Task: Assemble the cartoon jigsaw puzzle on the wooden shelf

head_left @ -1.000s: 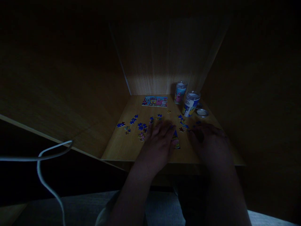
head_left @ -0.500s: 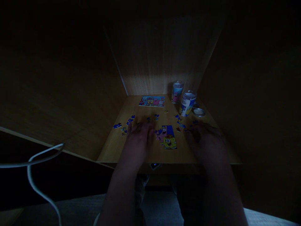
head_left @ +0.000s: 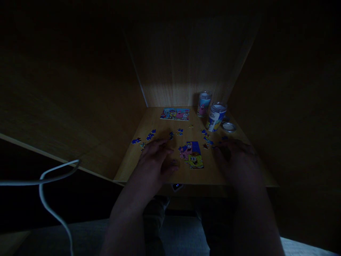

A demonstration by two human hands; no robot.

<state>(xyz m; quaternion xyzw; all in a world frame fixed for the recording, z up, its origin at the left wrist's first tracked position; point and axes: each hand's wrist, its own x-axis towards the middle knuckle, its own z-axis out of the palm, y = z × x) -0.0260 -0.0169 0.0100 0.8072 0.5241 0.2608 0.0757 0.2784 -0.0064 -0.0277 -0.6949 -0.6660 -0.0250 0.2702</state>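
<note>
A partly joined jigsaw puzzle (head_left: pixel 195 160), with a yellow cartoon face, a pink figure and blue background, lies flat on the wooden surface between my hands. My left hand (head_left: pixel 153 161) is to its left, palm down, thumb and fingers apart. A small purplish puzzle piece (head_left: pixel 174 162) shows by that thumb; whether they touch is unclear. On the other side, my right hand (head_left: pixel 237 158) rests low with curled fingers. Its thumb and forefinger tips close on a small dark blue puzzle piece (head_left: pixel 215 147). Shadow hides the rest of those fingers.
Several loose pieces (head_left: pixel 150 135) lie left, behind and right of the puzzle. A picture card (head_left: pixel 175 114) lies at the back. Two printed canisters (head_left: pixel 216 117) and a round lid (head_left: pixel 228 127) are at back right. Wooden panels enclose the surface; a white cable (head_left: pixel 54 213) hangs left.
My left hand has drawn back toward me and left, with its thumb spreading from the fingers. My right hand stays nearly in place. The whole view has shifted slightly.
</note>
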